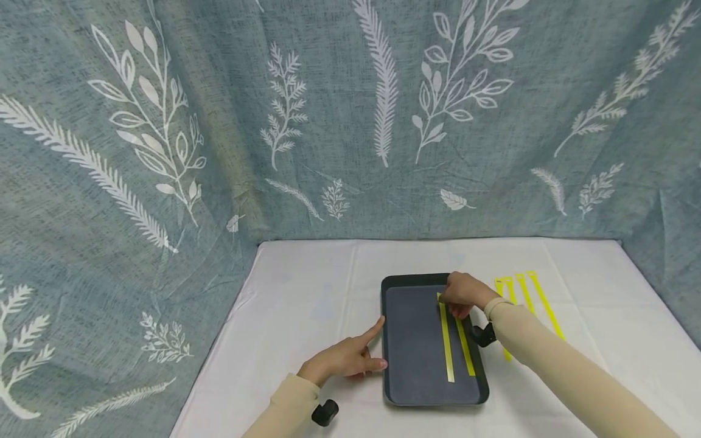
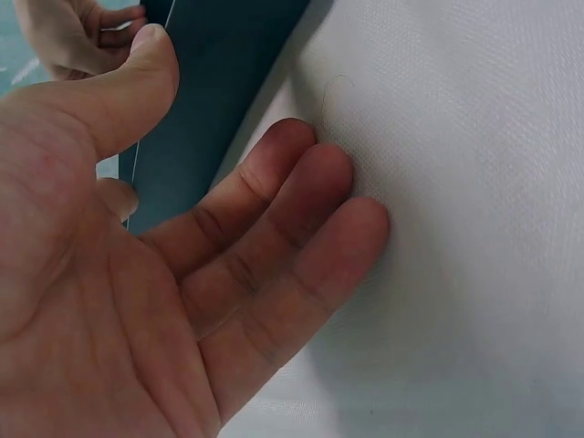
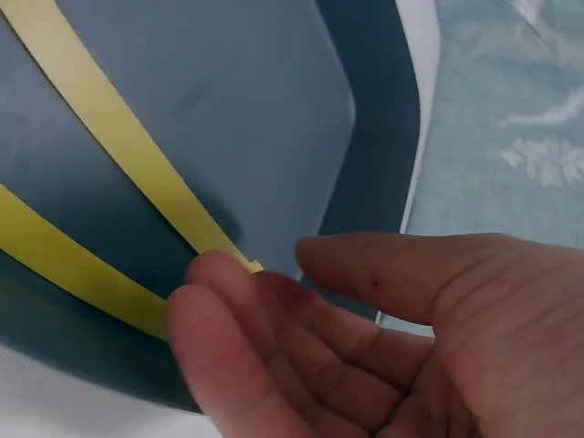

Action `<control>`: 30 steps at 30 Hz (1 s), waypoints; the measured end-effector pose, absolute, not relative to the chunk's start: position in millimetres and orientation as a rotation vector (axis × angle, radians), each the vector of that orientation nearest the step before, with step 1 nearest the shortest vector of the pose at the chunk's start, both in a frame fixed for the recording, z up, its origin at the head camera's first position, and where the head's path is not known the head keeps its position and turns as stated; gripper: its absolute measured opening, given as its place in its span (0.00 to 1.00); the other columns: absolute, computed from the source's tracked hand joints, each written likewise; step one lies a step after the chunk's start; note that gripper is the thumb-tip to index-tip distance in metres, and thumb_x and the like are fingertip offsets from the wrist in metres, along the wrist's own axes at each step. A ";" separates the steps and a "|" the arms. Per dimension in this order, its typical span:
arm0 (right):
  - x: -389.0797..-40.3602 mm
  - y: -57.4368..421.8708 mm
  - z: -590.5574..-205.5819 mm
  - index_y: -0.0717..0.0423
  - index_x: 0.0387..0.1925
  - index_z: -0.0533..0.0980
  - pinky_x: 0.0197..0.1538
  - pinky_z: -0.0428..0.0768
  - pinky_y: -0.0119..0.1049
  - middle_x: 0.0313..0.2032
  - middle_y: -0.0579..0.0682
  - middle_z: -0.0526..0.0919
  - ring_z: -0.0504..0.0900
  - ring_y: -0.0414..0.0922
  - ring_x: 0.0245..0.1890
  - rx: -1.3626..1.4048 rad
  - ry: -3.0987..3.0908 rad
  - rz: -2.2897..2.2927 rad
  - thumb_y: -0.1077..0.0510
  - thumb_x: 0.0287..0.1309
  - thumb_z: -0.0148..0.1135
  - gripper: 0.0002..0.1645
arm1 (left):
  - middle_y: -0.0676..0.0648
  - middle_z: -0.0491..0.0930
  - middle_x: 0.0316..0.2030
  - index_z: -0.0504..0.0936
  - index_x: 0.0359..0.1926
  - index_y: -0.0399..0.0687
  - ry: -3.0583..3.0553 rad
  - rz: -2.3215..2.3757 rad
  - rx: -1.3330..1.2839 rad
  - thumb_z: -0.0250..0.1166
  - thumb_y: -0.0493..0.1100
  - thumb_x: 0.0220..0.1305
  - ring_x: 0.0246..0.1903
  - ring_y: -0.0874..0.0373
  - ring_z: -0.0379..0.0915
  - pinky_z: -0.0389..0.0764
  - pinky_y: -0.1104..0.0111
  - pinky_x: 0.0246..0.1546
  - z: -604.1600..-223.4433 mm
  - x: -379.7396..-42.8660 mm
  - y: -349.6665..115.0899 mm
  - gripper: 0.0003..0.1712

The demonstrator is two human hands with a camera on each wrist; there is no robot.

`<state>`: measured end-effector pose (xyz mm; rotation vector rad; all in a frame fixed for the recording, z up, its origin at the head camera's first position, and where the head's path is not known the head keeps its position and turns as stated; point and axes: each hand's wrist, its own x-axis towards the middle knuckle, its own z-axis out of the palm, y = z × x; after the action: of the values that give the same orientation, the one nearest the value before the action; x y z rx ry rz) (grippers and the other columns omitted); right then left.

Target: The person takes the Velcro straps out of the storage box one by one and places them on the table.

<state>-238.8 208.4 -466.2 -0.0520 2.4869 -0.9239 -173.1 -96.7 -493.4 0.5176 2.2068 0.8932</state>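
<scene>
A dark grey rectangular tray (image 1: 413, 340) lies on the white cloth, with two long flat yellow strips lengthwise in its right half. My left hand (image 1: 350, 356) is at the tray's left side, thumb and forefinger spread against the rim. The left wrist view shows its other fingers (image 2: 301, 219) extended over the cloth. My right hand (image 1: 465, 295) reaches into the tray's far right part. In the right wrist view, its fingertips are right at the end of the inner strip (image 3: 119, 128), with the thumb apart from them. The outer strip (image 3: 82, 274) passes behind the fingers.
Several more yellow strips (image 1: 539, 298) lie on the cloth to the right of the tray, partly behind my right forearm. The white cloth (image 1: 306, 292) covers the table. A blue-green curtain (image 1: 339, 121) with white leaf prints hangs behind and at the sides.
</scene>
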 end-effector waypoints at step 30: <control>-226.7 174.5 -479.6 0.56 0.22 0.80 0.24 0.72 0.39 0.12 0.50 0.79 0.77 0.44 0.13 -0.011 2.771 -0.290 0.61 0.66 0.60 0.15 | 0.46 0.78 0.25 0.44 0.82 0.67 2.189 0.928 0.518 0.68 0.52 0.68 0.21 0.58 0.67 0.69 0.67 0.24 -493.8 -173.6 -100.3 0.52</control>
<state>-226.7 174.5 -479.6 -0.0106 2.7710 -0.2900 -173.6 -100.3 -493.8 0.5177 2.1889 0.9276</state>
